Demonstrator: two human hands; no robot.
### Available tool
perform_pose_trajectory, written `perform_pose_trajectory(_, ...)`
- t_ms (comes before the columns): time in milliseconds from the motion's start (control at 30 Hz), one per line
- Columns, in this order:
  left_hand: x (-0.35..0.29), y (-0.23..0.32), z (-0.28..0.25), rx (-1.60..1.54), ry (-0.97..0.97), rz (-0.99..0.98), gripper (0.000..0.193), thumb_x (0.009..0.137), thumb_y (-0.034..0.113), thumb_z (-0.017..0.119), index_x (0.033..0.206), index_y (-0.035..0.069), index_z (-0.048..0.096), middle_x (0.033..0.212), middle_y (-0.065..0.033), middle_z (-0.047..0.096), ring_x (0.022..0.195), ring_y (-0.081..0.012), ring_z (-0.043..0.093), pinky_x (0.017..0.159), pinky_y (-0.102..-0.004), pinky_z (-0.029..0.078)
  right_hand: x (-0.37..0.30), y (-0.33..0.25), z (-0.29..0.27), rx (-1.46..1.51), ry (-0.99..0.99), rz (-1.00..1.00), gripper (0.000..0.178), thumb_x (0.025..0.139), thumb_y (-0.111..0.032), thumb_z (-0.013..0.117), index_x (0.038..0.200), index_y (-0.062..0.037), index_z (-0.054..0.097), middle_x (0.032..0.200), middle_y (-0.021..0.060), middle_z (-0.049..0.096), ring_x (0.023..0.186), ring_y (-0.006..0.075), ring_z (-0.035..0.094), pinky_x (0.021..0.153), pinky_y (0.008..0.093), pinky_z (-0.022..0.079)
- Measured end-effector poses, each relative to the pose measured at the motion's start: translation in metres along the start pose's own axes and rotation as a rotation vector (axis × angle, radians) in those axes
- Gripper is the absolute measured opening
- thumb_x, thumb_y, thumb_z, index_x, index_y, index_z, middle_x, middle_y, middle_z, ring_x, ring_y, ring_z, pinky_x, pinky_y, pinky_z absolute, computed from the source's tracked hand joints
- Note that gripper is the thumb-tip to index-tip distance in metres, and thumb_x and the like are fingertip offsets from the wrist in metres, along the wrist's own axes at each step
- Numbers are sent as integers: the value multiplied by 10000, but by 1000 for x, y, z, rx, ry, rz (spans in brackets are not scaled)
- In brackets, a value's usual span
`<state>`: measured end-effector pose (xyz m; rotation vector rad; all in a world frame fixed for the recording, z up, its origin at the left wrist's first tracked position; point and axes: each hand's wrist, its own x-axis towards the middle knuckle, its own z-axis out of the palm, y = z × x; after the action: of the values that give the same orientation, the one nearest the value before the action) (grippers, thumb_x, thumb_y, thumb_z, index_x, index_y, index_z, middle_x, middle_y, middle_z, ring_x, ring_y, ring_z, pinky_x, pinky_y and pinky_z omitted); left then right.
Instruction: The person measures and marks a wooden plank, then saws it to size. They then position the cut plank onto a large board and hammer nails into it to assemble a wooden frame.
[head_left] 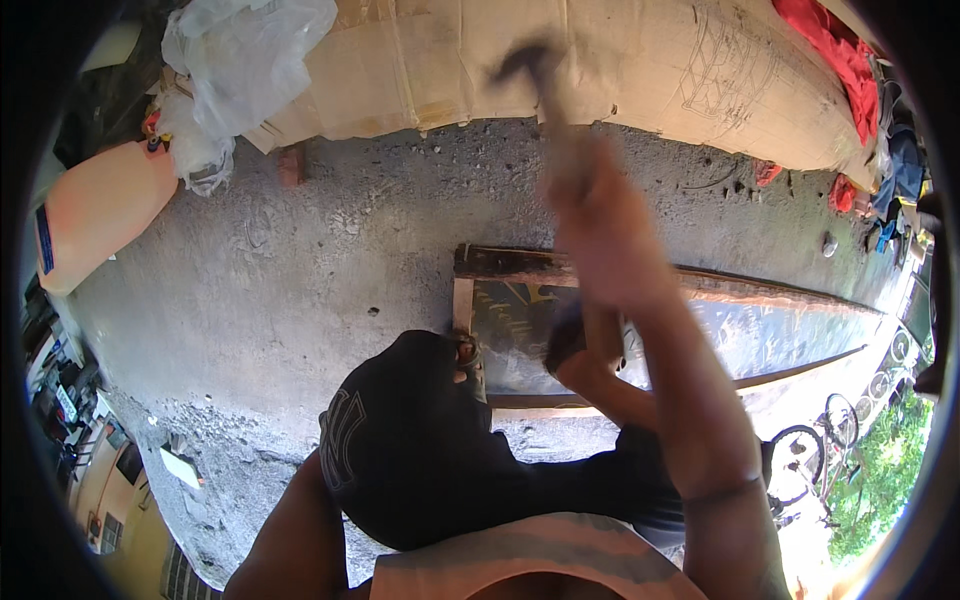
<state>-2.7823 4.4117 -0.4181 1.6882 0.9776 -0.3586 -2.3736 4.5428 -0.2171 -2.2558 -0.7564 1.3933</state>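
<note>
My right hand (600, 215), blurred by motion, is raised and closed round the handle of a claw hammer (540, 65). Its dark head points up and away, over the ground near the cardboard. Below lies a long wooden frame (515, 263) with a dark sheet (705, 315) inside it. My left arm (295, 530) runs down behind my bent knee in black cloth, which hides most of what is there. Beside the frame's near left end shows a small patch of skin; whether it is fingers or toes I cannot make out. A foot rests on the sheet.
Large cardboard (640, 60) spans the far side, with a clear plastic bag (245, 60) at its left. An orange-pink container (105, 215) lies far left. A brick piece (291, 167) sits on the rough grey ground. Bicycles (840, 425) stand at right.
</note>
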Motion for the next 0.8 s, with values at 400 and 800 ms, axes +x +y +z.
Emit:
perform_pose_trajectory(400,-4,-2,-2,33,-22,40,424,801,113,865,1165,46,658,1129,-189,643,1015,-369,671,861,-459,529,-4,28,20,-247,27,-142,423,1056,-329,577,1232,54,544,1076,373,712,942,579,709,940,641,540)
perform_pose_trajectory(800,4,-5,-2,39,-22,83,468,746,123,905,1132,57,648,1110,-183,622,1016,-398,649,856,-483,510,0,49,27,-252,-266,-93,516,1073,-330,544,1365,93,491,1192,442,658,1101,568,688,981,655,514)
